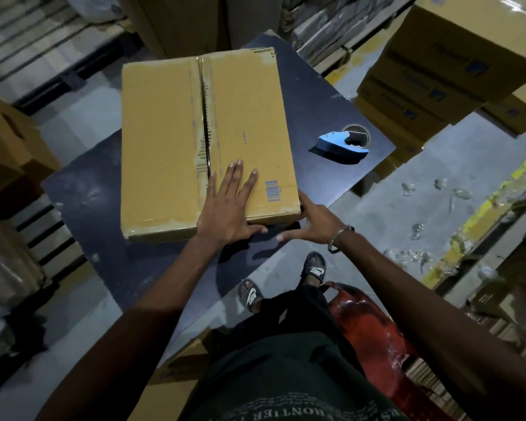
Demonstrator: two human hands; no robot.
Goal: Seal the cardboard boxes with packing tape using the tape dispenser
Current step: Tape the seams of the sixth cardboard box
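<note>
Head view: cardboard box (pixel 207 141) lying flat on dark table (pixel 82 192), flaps closed, centre seam untaped and slightly gaping. Left hand (pixel 228 205) flat on lid near seam, fingers straight and spread. Right hand (pixel 313 221) against near right corner, fingers spread. Blue tape dispenser (pixel 342 144) on table, well right of box, untouched.

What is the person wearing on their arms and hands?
Both arms are bare, with no sleeves reaching the forearms, and there are no gloves on the left hand or the right hand. The right wrist wears a thin metal bracelet that looks silver. No rings or watch can be seen.
</note>
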